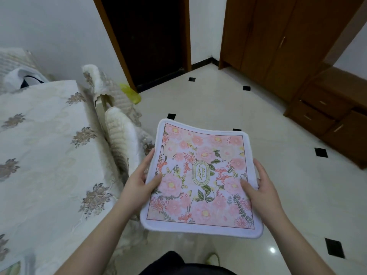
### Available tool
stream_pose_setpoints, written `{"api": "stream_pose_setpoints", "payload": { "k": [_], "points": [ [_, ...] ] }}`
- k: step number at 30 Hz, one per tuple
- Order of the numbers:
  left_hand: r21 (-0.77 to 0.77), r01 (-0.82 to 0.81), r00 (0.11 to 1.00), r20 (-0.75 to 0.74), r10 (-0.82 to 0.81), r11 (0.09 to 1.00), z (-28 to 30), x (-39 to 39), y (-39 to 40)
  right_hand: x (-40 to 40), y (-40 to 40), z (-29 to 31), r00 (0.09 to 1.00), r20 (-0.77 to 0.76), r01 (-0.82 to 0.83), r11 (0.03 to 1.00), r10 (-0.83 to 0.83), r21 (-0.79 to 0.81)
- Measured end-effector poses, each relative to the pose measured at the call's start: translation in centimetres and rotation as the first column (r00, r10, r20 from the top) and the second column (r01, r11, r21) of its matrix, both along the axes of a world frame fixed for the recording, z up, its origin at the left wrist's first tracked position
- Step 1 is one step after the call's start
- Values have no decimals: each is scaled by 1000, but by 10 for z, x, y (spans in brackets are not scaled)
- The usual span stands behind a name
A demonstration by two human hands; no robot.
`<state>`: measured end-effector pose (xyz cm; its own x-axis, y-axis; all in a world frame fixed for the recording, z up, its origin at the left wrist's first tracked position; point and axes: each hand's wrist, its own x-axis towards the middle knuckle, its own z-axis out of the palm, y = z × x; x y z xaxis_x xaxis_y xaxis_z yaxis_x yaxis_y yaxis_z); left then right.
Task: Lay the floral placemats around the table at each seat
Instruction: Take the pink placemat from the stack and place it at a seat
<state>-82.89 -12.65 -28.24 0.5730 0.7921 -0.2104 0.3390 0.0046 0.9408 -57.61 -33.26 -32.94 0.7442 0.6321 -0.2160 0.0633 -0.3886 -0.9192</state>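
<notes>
I hold a pink floral placemat with a white border and a "GARDEN" oval in its middle, flat in the air above the floor, right of the table. My left hand grips its left edge, thumb on top and fingers underneath. My right hand grips its right edge the same way. The table, under a cream cloth with embroidered brown flowers, fills the left. Part of another floral mat shows at the bottom left corner on the table.
Two chairs with white fluffy covers stand against the table's right side, close to my left hand. A wooden cabinet with drawers lines the right wall. A dark doorway is ahead. A yellow bag lies on the glossy tiled floor.
</notes>
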Motion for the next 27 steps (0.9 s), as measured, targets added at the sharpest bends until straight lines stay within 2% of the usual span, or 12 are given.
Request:
{"api": "stream_pose_setpoints", "payload": {
  "k": [5,14,21,27],
  "points": [
    [-46,-107,994,7,108,993,-6,-2,26,18,49,1,995,-9,-95,995,95,36],
    [7,-226,974,28,226,974,-11,10,100,49,157,2,974,0,-224,974,224,31],
    [-147,-326,927,145,346,934,-15,22,158,70,241,33,960,-15,-279,957,281,84],
    [-138,-384,905,140,402,913,-10,33,193,88,292,31,940,-61,-331,939,337,90]
  ]
}}
